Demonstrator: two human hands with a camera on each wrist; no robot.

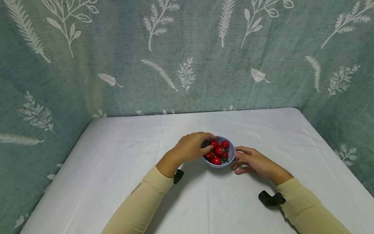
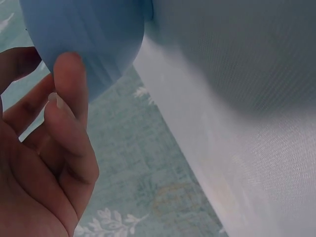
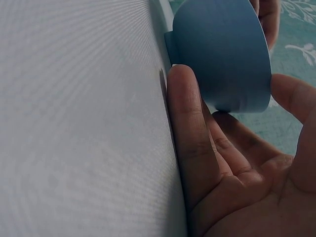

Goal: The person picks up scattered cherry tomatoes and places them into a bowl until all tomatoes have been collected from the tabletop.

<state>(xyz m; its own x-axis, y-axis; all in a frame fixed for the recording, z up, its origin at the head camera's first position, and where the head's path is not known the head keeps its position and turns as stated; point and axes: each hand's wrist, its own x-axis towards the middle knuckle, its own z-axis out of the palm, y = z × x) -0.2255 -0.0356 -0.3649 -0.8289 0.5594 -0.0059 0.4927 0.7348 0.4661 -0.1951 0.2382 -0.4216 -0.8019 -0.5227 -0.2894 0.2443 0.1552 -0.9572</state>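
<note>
A pale blue bowl [image 1: 219, 166] stands on the white table, holding several red cherry tomatoes [image 1: 218, 151] with green stems. My left hand [image 1: 190, 147] reaches over its left rim. Thumb and index finger curl inward above the tomatoes, with a dark gap between them; I cannot tell whether they pinch one. Seen from the left wrist, bent lower fingers [image 2: 70, 81] lie against the bowl's outer wall [image 2: 94, 39]. My right hand [image 1: 255, 161] rests loosely at the right side, fingers relaxed. Its thumb [image 3: 291, 94] meets the rim in the right wrist view, and one long finger [image 3: 185, 113] lies along the tabletop.
A white cloth covers the table [image 1: 131, 156]. Green curtains [image 1: 187, 81] with white leaf prints hang behind it and at both sides. Black wrist mounts [image 1: 271, 199] stick out from the beige sleeves [image 1: 309, 208].
</note>
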